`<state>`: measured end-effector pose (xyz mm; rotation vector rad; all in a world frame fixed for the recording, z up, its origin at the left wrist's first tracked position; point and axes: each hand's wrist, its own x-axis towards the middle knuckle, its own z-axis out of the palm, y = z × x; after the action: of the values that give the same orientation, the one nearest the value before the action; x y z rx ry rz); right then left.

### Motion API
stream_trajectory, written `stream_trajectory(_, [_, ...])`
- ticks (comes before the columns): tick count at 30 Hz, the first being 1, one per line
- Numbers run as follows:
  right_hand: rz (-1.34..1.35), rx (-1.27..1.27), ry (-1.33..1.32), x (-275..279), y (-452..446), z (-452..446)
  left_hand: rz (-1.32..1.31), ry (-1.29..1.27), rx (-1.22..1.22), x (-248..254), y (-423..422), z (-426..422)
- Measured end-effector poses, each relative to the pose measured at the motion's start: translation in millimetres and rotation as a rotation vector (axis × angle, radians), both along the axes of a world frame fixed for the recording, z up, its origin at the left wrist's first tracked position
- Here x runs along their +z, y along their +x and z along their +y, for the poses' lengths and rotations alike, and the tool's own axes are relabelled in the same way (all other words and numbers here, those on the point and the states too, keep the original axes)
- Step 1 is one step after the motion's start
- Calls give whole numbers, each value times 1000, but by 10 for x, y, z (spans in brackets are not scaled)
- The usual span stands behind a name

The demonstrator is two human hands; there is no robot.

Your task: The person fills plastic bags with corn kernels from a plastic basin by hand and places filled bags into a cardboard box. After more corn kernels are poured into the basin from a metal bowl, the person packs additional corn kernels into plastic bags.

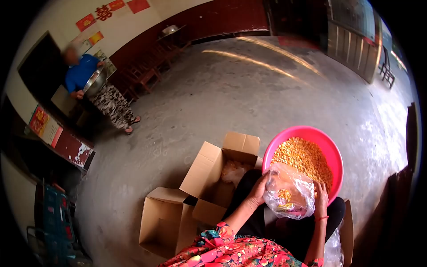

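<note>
The left hand and right hand pinch the clear bag from opposite sides, seemingly steadying it. The pink basin sits just beyond both, within reach.

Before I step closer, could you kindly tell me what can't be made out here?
All in the head view:
Right hand: its fingertips are hard to tell from the glossy bag.
Basin: near rim mostly hidden by the bag.
Kernels: lower layers buried under the top ones.
Plastic by the right leg: cut off by the bottom edge.
Far person's bowl: too small to tell its contents.
</note>
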<state>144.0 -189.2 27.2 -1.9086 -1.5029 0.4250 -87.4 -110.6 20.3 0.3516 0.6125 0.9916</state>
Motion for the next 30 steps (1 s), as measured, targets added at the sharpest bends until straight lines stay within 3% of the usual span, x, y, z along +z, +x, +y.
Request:
stream_trajectory(1, [44, 27, -94, 136, -66, 0, -6, 30, -31, 24, 8, 6])
stream_trajectory(3, [51, 141, 165, -148, -83, -97, -14, 98, -114, -177, -2, 54])
stream_trajectory(4, [255, 222, 111, -269, -113, -167, 75, 202, -99, -193, 66, 44])
stream_trajectory(6, [1003, 125, -10, -394, -258, -200, 187, 308, -115, -128, 205, -20])
stream_trajectory(8, [873, 155, 45, -302, -426, -143, 253, 426, -211, -391, 377, -51])
stream_trajectory(9, [193, 343, 163, -88, -540, -138, 280, 554, -204, -267, 440, -103])
stream_trajectory(11, [412, 167, 213, 16, -645, -112, 212, 758, -247, 11, 485, -168])
stream_trajectory(13, [303, 156, 189, 173, -558, -146, 301, 659, -361, 119, 447, -178])
stream_trajectory(15, [590, 83, 247, 109, -479, -173, 372, 729, -282, 201, 521, -229])
stream_trajectory(16, [658, 90, 303, 73, -434, -186, 568, 871, -338, 205, 482, -291])
stream_trajectory(17, [721, 87, 358, 152, -415, -205, 629, 855, -387, 404, 498, -342])
stream_trajectory(19, [665, 93, 275, 443, -469, -227, 504, 892, -397, 248, 527, -323])
stream_trajectory(21, [447, 235, 142, 367, -281, -263, 651, 910, -539, 257, 476, -265])
stream_trajectory(23, [488, 178, 100, 21, -195, -319, 602, 849, -471, 64, 481, -218])
stream_trajectory(25, [675, 143, 92, 292, -335, -310, 715, 789, -383, 47, 446, -196])
stream_trajectory(29, [-42, -81, 234, 202, -106, -322, 396, 654, -213, -96, 229, -8])
stream_trajectory(30, [-42, -152, 233, 197, -55, -326, 456, 630, -164, 46, 114, 27])
